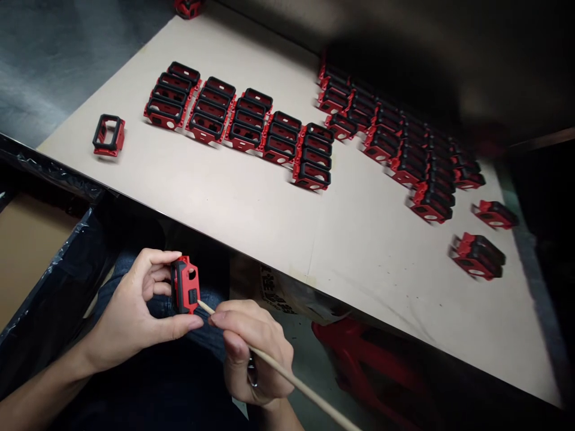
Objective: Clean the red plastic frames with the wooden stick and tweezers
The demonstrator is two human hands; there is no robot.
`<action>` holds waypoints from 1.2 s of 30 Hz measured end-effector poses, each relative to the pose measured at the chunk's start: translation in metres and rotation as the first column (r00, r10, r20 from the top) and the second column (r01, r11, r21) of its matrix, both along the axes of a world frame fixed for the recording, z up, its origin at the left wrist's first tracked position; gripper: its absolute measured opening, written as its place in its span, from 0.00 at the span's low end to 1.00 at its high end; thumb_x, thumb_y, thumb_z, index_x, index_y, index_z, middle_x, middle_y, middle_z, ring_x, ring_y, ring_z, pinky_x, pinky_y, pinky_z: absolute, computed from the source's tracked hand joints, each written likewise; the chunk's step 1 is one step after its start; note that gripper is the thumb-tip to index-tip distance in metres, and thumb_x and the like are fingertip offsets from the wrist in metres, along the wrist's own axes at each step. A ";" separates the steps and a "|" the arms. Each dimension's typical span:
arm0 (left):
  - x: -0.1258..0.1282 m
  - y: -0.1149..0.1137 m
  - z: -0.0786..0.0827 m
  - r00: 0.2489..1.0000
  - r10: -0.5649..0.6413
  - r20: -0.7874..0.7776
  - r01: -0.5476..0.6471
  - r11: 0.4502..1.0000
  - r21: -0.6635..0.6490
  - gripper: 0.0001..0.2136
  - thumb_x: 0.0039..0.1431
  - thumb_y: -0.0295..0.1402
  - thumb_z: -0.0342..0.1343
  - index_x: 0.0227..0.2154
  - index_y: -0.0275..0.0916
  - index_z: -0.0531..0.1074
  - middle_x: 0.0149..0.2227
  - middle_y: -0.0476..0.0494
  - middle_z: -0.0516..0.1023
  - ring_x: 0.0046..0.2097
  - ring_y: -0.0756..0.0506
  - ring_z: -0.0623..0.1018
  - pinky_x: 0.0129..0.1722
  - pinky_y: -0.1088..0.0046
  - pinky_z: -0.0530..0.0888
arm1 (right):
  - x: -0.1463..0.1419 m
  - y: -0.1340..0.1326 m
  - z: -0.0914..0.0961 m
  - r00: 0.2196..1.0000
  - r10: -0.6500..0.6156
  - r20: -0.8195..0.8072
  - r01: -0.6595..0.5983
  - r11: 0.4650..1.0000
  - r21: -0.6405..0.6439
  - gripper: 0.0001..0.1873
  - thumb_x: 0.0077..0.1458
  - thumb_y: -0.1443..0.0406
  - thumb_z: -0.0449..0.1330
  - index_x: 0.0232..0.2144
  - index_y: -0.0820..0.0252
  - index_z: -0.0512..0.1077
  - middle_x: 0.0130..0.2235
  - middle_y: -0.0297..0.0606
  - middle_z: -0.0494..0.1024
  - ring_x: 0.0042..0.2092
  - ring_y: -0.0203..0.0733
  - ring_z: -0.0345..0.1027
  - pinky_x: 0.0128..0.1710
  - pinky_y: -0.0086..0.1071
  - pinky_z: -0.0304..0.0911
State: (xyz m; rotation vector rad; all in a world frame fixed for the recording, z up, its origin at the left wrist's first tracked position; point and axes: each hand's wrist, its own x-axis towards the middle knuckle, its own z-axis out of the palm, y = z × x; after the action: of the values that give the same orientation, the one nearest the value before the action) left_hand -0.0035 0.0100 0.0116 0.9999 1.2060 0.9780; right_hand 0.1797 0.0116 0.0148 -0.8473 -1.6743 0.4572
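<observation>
My left hand [135, 305] grips a red and black plastic housing [191, 286] by its ends, between thumb and fingers, below the table's front edge. The housing is turned so that a red side with a round hole and a black square patch shows. Pinched in my right hand [256, 347] is a thin wooden stick [305, 389], pale and pointed. Its tip meets the housing's red side beside the black patch, or comes very near it; I cannot tell which. The right hand's lower fingers are curled, and a dark shiny object partly shows among them.
Rows of similar housings [247, 120] stand on the pale tabletop [251, 197], with a denser group [404, 137] behind to the right. One single housing [108, 136] sits at the left. Black plastic lines an open box [40, 251] at lower left. A red object [372, 359] lies under the table.
</observation>
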 end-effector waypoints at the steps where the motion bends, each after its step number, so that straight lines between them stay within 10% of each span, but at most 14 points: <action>1: 0.000 0.000 0.000 1.000 0.006 0.002 -0.006 1.000 -0.004 0.29 0.49 0.32 0.77 0.53 0.46 0.71 0.51 0.44 0.83 0.50 0.43 0.85 0.47 0.73 0.83 | 0.000 0.000 0.000 1.000 0.003 0.026 -0.004 1.000 0.014 0.11 0.73 0.71 0.51 0.43 0.67 0.74 0.29 0.40 0.81 0.30 0.38 0.78 0.26 0.28 0.76; 36: -0.004 0.001 -0.002 0.997 -0.078 -0.005 0.078 0.996 -0.034 0.29 0.52 0.32 0.76 0.55 0.48 0.72 0.55 0.44 0.80 0.54 0.41 0.83 0.51 0.70 0.83 | -0.003 0.010 -0.004 1.000 0.014 -0.007 -0.013 1.000 0.012 0.11 0.72 0.71 0.50 0.45 0.64 0.73 0.30 0.38 0.79 0.32 0.39 0.75 0.25 0.30 0.70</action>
State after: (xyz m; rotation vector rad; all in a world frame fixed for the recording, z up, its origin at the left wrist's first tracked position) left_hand -0.0076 0.0107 0.0094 1.0162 1.1764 0.8913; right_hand 0.1767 0.0215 0.0111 -0.8249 -1.6756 0.4581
